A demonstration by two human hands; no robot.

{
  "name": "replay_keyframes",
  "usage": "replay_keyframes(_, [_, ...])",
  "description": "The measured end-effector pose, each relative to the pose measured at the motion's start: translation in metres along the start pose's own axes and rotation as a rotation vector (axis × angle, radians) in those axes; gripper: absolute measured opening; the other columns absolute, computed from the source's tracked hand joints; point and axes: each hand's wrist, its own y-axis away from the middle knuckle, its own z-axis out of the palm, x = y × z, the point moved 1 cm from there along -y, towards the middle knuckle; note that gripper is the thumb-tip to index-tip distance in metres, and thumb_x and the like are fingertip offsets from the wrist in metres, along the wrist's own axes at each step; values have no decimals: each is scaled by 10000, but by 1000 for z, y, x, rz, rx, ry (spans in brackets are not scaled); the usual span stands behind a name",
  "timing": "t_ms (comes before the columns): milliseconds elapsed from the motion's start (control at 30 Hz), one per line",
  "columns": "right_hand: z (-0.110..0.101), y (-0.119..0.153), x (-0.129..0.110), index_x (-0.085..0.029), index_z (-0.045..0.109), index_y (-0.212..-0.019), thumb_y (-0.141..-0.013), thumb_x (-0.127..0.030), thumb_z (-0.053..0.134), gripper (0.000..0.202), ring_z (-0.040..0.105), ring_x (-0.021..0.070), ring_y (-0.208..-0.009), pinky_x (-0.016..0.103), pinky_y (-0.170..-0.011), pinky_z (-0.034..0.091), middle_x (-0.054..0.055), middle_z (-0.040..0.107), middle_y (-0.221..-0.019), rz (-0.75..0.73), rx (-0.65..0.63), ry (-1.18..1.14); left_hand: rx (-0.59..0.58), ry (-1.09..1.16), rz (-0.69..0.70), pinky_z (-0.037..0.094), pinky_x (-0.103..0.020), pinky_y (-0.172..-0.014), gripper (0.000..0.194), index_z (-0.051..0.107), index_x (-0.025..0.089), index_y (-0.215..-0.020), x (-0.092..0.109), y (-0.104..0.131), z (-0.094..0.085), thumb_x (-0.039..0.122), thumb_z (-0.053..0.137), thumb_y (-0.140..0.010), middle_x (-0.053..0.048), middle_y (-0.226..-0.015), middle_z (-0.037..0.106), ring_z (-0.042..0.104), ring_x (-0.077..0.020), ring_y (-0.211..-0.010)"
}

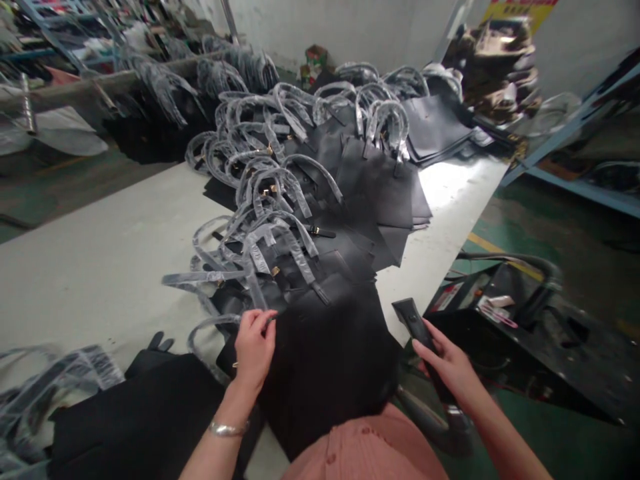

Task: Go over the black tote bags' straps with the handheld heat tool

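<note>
Two bare hands are at work over the near end of a long pale table (100, 260). Far too many black bags (350, 193) with plastic-wrapped handles lie heaped beyond the fingers to count; I make out well over a dozen handle loops, and another dark pile sits at the far right corner. One black bag (325, 360) lies flat directly under and beside the left hand (254, 347). That hand reaches forward, palm down, wrist ringed by one silver bracelet (227, 429), its fingertips pinched narrowly on a wrapped handle strap (253, 287) at the bag's upper left edge. The right hand (447, 367) hangs off the table's right edge, fingers curled around one black handheld tool (417, 327) whose flat head points up and away from the knuckles. Below it stands one dark machine (525, 333).
</note>
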Motion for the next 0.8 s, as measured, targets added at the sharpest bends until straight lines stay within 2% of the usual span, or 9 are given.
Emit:
replay_keyframes(133, [-2, -4, 8, -191, 393, -1476, -745, -504, 726, 862, 546, 140, -502, 255, -465, 428, -45, 618, -674, -15, -27, -2, 253, -229, -115, 478, -347, -780, 182, 679, 195, -937, -28, 17, -38, 292, 531, -897, -48, -885, 535, 556, -211, -839])
replay_keyframes(233, [-2, -3, 11, -188, 420, -1461, -737, -486, 734, 843, 543, 137, -496, 255, -462, 426, -34, 642, -699, 4, -63, -7, 248, -342, -130, 452, -447, -895, 231, 660, 169, -957, -37, 20, -43, 341, 516, -906, -93, -959, 549, 542, -287, -993])
replay_keyframes(300, [0, -1, 9, -182, 426, -1456, -738, -478, 730, 834, 541, 132, -494, 254, -459, 431, -21, 665, -742, 22, -94, -8, 138, -279, -54, 446, -466, -940, 238, 645, 169, -999, -24, 18, -26, 339, 496, -924, -107, -1030, 568, 548, -288, -1029])
replay_keyframes(367, [2, 3, 5, -181, 425, -1456, -743, -475, 723, 827, 539, 125, -493, 254, -461, 443, -3, 690, -805, 37, -127, -2, -34, -114, 94, 478, -414, -939, 214, 633, 190, -1046, 3, 15, 5, 285, 467, -951, -92, -1064, 599, 576, -245, -1018])
replay_keyframes(467, [6, 8, -1, -175, 452, -1439, -728, -478, 726, 820, 538, 123, -494, 259, -466, 461, 17, 711, -861, 41, -154, -4, -330, 68, 454, 500, -354, -947, 259, 617, 205, -1119, 55, 9, 61, 144, 421, -960, -85, -1161, 623, 579, -207, -1087])
replay_keyframes(567, [8, 13, -2, -189, 469, -1427, -727, -476, 724, 798, 545, 122, -497, 258, -469, 463, 21, 717, -893, 41, -146, -1, -547, 75, 772, 520, -360, -901, 290, 624, 191, -1105, 96, 3, 106, 53, 448, -920, -102, -1180, 630, 593, -222, -1071])
replay_keyframes(667, [5, 19, 4, -209, 465, -1426, -755, -456, 713, 757, 551, 116, -501, 260, -478, 475, 39, 723, -973, 36, -135, -20, -671, 38, 910, 538, -327, -721, 204, 654, 162, -963, 115, -4, 132, 46, 505, -886, -119, -974, 659, 621, -231, -901])
replay_keyframes(733, [2, 22, 10, -209, 456, -1429, -773, -443, 705, 739, 556, 113, -515, 265, -493, 487, 63, 714, -1067, 34, -131, -44, -712, -24, 995, 515, -307, -609, 179, 660, 153, -858, 118, -6, 141, 75, 502, -893, -116, -846, 637, 613, -229, -804])
replay_keyframes(800, [-2, 25, 15, -205, 437, -1439, -787, -440, 697, 740, 556, 113, -531, 266, -510, 488, 69, 704, -1097, 45, -124, -52, -729, -91, 1117, 494, -305, -545, 228, 660, 142, -796, 119, -6, 147, 111, 466, -913, -126, -817, 619, 605, -229, -757])
